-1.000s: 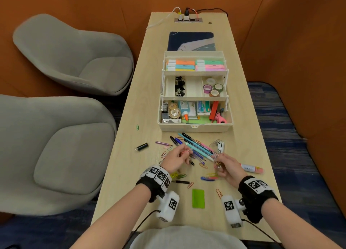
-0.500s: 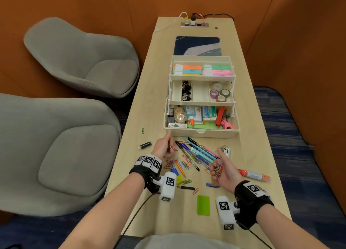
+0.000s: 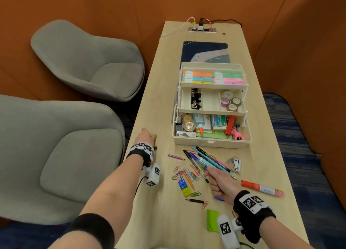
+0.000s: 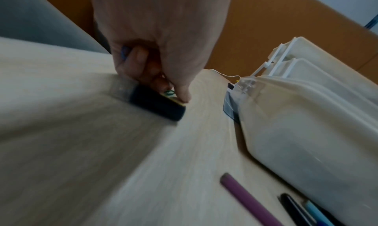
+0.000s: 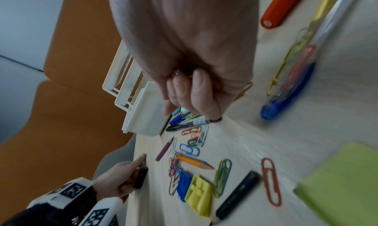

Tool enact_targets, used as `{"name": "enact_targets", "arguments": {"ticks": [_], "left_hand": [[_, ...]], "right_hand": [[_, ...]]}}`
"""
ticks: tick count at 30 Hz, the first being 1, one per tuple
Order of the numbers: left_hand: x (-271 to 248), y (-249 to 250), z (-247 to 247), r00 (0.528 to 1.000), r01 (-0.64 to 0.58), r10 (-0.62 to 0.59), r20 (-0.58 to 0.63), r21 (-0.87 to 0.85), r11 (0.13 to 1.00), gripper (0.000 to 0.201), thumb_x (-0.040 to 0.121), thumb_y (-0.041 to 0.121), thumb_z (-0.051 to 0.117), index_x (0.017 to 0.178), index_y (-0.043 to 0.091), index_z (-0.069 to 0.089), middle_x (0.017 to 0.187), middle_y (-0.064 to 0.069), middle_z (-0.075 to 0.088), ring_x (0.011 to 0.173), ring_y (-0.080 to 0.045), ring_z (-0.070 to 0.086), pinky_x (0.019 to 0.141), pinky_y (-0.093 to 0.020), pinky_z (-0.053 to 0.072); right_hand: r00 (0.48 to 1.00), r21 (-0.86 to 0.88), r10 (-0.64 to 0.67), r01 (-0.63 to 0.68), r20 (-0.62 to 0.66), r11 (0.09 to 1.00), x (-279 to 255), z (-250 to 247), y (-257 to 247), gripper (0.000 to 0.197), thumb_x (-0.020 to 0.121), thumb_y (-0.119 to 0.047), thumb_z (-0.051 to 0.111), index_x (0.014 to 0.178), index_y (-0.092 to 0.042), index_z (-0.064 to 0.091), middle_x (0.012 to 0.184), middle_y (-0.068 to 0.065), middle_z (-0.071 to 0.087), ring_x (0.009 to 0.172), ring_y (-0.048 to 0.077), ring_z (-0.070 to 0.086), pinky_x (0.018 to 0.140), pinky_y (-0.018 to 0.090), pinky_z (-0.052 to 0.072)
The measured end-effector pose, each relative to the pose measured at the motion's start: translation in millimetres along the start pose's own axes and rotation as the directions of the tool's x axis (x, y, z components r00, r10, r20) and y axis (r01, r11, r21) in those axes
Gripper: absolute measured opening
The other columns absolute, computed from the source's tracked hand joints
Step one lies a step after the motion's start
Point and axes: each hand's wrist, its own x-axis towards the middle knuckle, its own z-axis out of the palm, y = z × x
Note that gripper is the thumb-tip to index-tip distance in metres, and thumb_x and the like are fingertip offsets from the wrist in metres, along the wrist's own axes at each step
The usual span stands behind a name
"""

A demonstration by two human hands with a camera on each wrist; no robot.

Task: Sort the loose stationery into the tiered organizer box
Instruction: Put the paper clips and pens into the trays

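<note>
The cream tiered organizer box [image 3: 211, 143] stands open mid-table, all its trays partly filled. Pens [image 3: 204, 160], loose paper clips [image 3: 187, 172] and a purple pencil [image 3: 176, 157] lie in front of it. My left hand [image 3: 148, 136] is out at the table's left edge. Its thumb and fingers are curled round a short black stick [image 4: 157, 103] that lies on the wood, and something blue shows inside the curled fingers. My right hand [image 3: 219, 181] is a fist beside the pens, gripping a bunch of paper clips [image 5: 245, 87].
A red-orange marker [image 3: 262, 188] and a small stapler [image 3: 236, 164] lie right of the pile. Blue and yellow blocks [image 3: 184, 188], a black pencil stub [image 3: 194, 200] and a green sticky pad [image 3: 212, 220] lie nearer me. Two grey chairs [image 3: 84, 155] stand left of the table.
My left hand left the clip pile and moved left and away from me to the black stick at the table's edge. My right hand closed into a fist on the gathered clips.
</note>
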Motion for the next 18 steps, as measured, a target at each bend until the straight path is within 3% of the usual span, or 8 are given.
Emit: {"name": "enact_targets", "arguments": {"ticks": [5,8,10,11,14,18], "left_hand": [[-12,-6,14,0.996,-0.051,0.051,-0.069,0.002,0.999,0.028,0.098,0.025,0.045,0.111,0.001,0.047,0.106,-0.022,0.062,0.096,-0.039,0.059,0.073,-0.038,0.042],[-18,-8,18,0.996,-0.039,0.036,-0.079,-0.03,0.999,0.026,0.098,0.022,0.043,0.112,0.0,0.047,0.108,-0.024,0.061,0.098,-0.039,0.058,0.075,-0.039,0.043],[-25,-7,20,0.996,-0.027,0.022,-0.084,-0.056,0.998,0.026,0.098,0.019,0.043,0.113,-0.001,0.045,0.109,-0.024,0.061,0.099,-0.04,0.058,0.077,-0.04,0.043],[-29,-7,22,0.996,-0.029,0.023,-0.087,-0.074,0.997,0.025,0.098,0.018,0.043,0.113,-0.001,0.044,0.108,-0.024,0.061,0.099,-0.04,0.058,0.076,-0.041,0.043],[-44,-10,26,0.994,-0.074,0.064,-0.091,-0.101,0.992,0.022,0.098,0.019,0.046,0.112,0.003,0.04,0.104,-0.022,0.062,0.094,-0.039,0.059,0.073,-0.039,0.042],[-60,-20,34,0.979,-0.192,0.19,-0.07,-0.02,0.981,0.021,0.098,0.024,0.046,0.108,0.006,0.042,0.095,-0.018,0.065,0.084,-0.035,0.061,0.07,-0.038,0.045]], "right_hand": [[0.998,-0.154,-0.039,0.046,0.052,0.987,10,18,-9,0.03,0.1,-0.033,0.04,0.085,-0.013,0.056,0.048,-0.005,0.031,0.037,0.008,0.025,0.036,0.018,0.021],[0.995,-0.238,-0.059,0.077,0.083,0.968,14,32,-17,0.027,0.1,-0.032,0.042,0.084,-0.014,0.056,0.05,-0.004,0.029,0.039,0.009,0.024,0.038,0.018,0.021],[0.992,-0.387,-0.089,0.116,0.086,0.915,16,41,-23,0.023,0.098,-0.03,0.045,0.085,-0.016,0.056,0.054,-0.005,0.033,0.042,0.009,0.028,0.039,0.019,0.025],[0.987,-0.498,-0.137,0.162,0.087,0.852,18,46,-24,0.019,0.097,-0.029,0.048,0.085,-0.017,0.056,0.059,-0.005,0.04,0.047,0.008,0.035,0.042,0.019,0.031],[0.944,-0.76,-0.305,0.29,0.127,0.582,28,59,-26,0.007,0.093,-0.025,0.055,0.092,-0.019,0.058,0.09,-0.003,0.057,0.083,0.012,0.055,0.071,0.022,0.041],[0.897,-0.935,-0.395,0.296,0.201,0.196,43,68,-27,0.025,0.092,-0.019,0.049,0.114,-0.03,0.057,0.098,0.001,0.064,0.091,0.021,0.059,0.075,0.032,0.047]]}}
